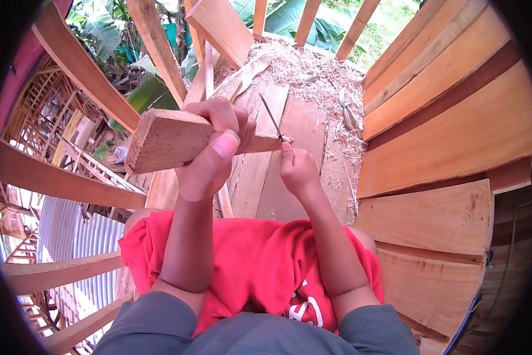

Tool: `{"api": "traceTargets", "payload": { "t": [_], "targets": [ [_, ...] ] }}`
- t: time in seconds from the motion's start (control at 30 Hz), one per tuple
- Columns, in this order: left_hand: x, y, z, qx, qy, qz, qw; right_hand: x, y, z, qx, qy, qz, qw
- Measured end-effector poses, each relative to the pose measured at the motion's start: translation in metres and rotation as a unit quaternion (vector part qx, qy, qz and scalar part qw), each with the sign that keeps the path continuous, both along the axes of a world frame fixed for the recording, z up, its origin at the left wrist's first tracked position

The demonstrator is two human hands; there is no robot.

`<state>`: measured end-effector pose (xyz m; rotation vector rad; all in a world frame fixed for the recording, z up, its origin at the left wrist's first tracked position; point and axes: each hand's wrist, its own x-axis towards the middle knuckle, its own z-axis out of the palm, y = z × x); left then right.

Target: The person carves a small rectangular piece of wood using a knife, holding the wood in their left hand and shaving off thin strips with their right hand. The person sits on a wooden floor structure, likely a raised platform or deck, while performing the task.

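A wood block is being gripped tight by the left hand; a thin blade (at three o'clock) is being pinched by the right hand.

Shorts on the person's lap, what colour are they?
Bright red cloth shorts, seen in the head view.

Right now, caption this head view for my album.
Left hand grips a wooden block; right hand holds a thin blade against it.

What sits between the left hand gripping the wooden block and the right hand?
In the head view, the block's narrow end bridges the left hand and right hand, with a thin blade rising at its tip; floor planks show below.
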<state>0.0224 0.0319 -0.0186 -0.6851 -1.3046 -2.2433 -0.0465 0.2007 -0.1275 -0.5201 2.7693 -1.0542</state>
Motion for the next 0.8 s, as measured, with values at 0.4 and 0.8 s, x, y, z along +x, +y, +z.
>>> {"api": "traceTargets", "payload": {
  "t": [0.4, 0.8],
  "targets": [
    [0.002, 0.001, 0.0, -0.002, 0.004, 0.0, 1.0, -0.008, 0.01, 0.003, -0.115, -0.018, -0.004, 0.993],
    [-0.004, -0.01, -0.004, 0.003, 0.018, 0.015, 1.0, -0.011, 0.0, -0.006, -0.032, -0.006, 0.022, 0.999]
  ]
}}
